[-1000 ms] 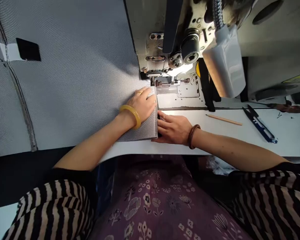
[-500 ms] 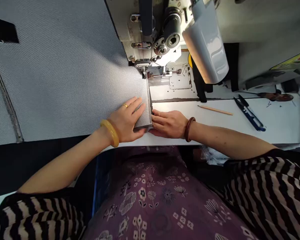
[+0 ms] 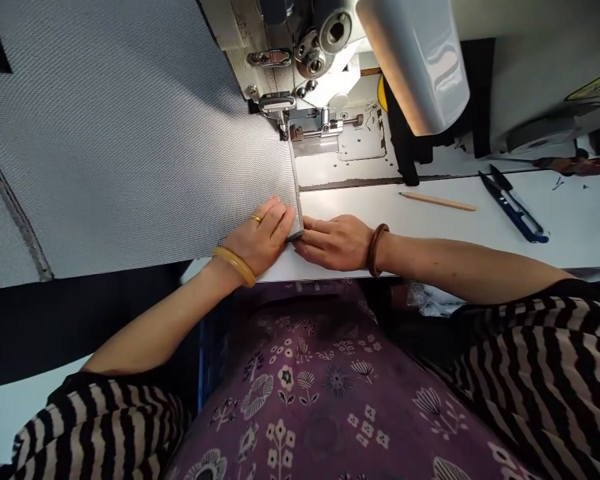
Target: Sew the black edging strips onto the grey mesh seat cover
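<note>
A large sheet of grey mesh fabric (image 3: pixel 130 140) spreads over the left of the view, and its folded, dark-edged end runs up to the presser foot (image 3: pixel 280 119) of a sewing machine (image 3: pixel 300 57). My left hand (image 3: pixel 260 235), wearing a ring and a yellow bangle, presses flat on the fabric near its near corner. My right hand (image 3: pixel 334 243), with a brown bead-like bangle, lies on the white table, fingertips against the fabric's edge. The edge under the presser foot is partly hidden.
A white lamp housing (image 3: pixel 415 60) hangs over the metal needle plate (image 3: pixel 363 137). On the white table (image 3: pixel 430 230) lie a pencil (image 3: pixel 437 201) and black-and-blue thread snips (image 3: pixel 515 207). A brown-handled tool (image 3: pixel 575 165) lies beyond them.
My left hand has slid back along the fabric toward its near corner. The whole scene has shifted up and left in view, while the fabric stays under the presser foot.
</note>
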`<control>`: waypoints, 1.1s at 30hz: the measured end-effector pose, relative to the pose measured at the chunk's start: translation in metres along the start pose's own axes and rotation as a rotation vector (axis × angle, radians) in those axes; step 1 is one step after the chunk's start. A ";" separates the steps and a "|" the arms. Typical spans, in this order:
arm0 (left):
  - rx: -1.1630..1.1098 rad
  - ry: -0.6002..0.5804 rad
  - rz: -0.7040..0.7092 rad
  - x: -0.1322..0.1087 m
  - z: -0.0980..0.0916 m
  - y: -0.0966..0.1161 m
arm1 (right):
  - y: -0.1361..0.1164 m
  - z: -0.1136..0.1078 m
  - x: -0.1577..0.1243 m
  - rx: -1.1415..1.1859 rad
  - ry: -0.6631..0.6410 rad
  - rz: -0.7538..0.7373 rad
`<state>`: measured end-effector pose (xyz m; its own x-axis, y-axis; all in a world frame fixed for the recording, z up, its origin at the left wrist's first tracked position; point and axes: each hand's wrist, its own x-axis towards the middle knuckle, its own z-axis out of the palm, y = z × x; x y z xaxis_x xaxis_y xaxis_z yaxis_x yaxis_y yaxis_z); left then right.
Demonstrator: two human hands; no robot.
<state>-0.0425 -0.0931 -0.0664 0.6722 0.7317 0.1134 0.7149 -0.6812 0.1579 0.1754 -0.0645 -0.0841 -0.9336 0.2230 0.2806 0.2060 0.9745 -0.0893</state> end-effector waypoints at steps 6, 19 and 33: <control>-0.052 -0.024 0.069 -0.007 -0.006 -0.002 | -0.001 0.006 -0.005 0.088 0.053 -0.004; 0.121 -0.071 0.160 -0.008 -0.016 0.002 | -0.002 0.004 -0.005 -0.044 0.220 -0.121; 0.220 0.117 0.231 0.002 -0.009 -0.016 | 0.002 -0.009 0.008 -0.037 0.331 -0.061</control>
<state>-0.0546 -0.0802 -0.0596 0.8036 0.5466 0.2353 0.5794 -0.8090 -0.0993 0.1711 -0.0604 -0.0734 -0.7999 0.1541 0.5800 0.1685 0.9853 -0.0293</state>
